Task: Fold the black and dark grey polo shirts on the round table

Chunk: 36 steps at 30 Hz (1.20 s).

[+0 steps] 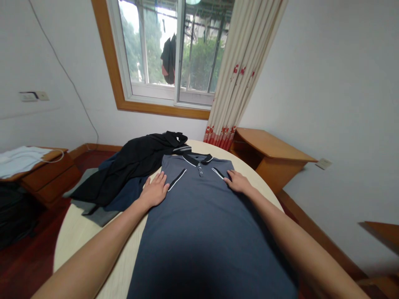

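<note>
A dark grey-blue polo shirt (pixel 199 216) lies spread front side up, its black collar with white trim at the far end. Both short sleeves are folded in over the chest, their black-and-white cuffs slanting inward. My left hand (pixel 155 189) rests flat on the shirt's left edge beside one cuff, fingers apart. On the opposite edge, near the other cuff, my right hand (pixel 237 181) lies with its fingers stretched out on the cloth. Neither hand grips anything. The lower part of the shirt is in shadow and runs out of view at the bottom.
A heap of black, navy and grey clothes (pixel 124 170) lies left of the shirt on the round pale table (pixel 75 232). Behind stand a window and a curtain (pixel 240 70). A wooden cabinet (pixel 271 153) is at the right, a nightstand (pixel 50 178) at the left.
</note>
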Each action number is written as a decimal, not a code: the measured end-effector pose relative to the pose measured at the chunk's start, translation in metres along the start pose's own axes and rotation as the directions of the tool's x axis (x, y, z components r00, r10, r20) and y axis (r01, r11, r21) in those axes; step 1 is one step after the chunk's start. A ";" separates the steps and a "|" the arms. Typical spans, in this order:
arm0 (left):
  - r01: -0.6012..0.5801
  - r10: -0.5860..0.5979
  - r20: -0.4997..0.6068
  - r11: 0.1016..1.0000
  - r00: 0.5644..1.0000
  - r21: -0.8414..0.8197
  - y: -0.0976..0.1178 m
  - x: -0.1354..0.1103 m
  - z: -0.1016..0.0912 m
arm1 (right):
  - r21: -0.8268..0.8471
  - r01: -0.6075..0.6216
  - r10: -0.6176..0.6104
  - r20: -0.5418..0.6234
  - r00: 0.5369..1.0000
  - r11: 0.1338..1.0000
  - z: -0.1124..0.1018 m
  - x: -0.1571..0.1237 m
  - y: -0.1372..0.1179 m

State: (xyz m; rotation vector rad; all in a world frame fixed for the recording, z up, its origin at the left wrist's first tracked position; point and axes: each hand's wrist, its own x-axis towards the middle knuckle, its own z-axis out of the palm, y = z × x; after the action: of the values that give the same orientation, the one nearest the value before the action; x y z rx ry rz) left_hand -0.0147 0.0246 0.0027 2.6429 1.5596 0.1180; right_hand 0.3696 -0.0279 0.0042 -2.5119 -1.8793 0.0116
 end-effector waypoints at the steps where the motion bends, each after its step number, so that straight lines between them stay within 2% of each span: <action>1: 0.000 0.000 0.005 1.000 1.000 0.002 0.000 0.000 0.000 | 0.000 -0.019 0.019 0.012 1.000 1.000 0.007 -0.001 0.000; 6: 0.008 -0.008 0.032 1.000 0.999 0.014 0.000 0.002 0.000 | 0.029 -0.040 0.040 0.003 0.999 0.999 0.022 -0.006 0.002; 12: 0.008 -0.010 0.073 1.000 0.997 0.030 0.003 -0.010 0.002 | 0.033 -0.073 0.072 0.027 0.997 0.997 0.020 -0.028 -0.003; 15: 0.008 -0.020 0.152 0.997 0.988 0.075 0.005 -0.016 -0.004 | 0.019 -0.077 0.076 0.078 0.994 0.997 0.017 -0.042 -0.002; 17: -0.008 -0.010 0.172 0.995 0.985 0.102 0.007 -0.011 -0.011 | 0.011 -0.077 0.076 0.097 0.992 0.997 0.011 -0.043 -0.001; 19: -0.031 0.021 0.095 0.994 0.995 0.107 0.010 0.004 -0.016 | 0.013 -0.081 0.080 0.057 0.995 0.997 0.005 -0.034 -0.002; 22: -0.038 0.041 -0.038 0.996 0.998 0.080 0.013 0.041 -0.015 | 0.034 -0.075 0.075 -0.004 0.997 0.997 -0.001 -0.008 -0.009; 27: 0.048 -0.050 0.045 0.998 0.998 0.045 0.003 0.096 0.010 | 0.083 -0.123 0.117 0.076 0.990 0.989 0.009 0.033 -0.013; 30: 0.025 -0.027 0.051 0.999 0.998 0.047 -0.008 0.116 0.019 | 0.077 -0.114 0.110 0.056 0.992 0.990 0.018 0.051 -0.003; 36: 0.009 -0.012 0.058 0.998 0.998 0.057 -0.011 0.139 0.010 | 0.066 -0.114 0.110 0.058 0.992 0.991 0.017 0.080 0.005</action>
State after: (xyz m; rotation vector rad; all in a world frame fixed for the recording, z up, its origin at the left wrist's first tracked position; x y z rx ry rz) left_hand 0.0432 0.1514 -0.0041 2.6543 1.5816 -0.0031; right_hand 0.3967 0.0473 -0.0136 -2.5917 -1.7213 0.1433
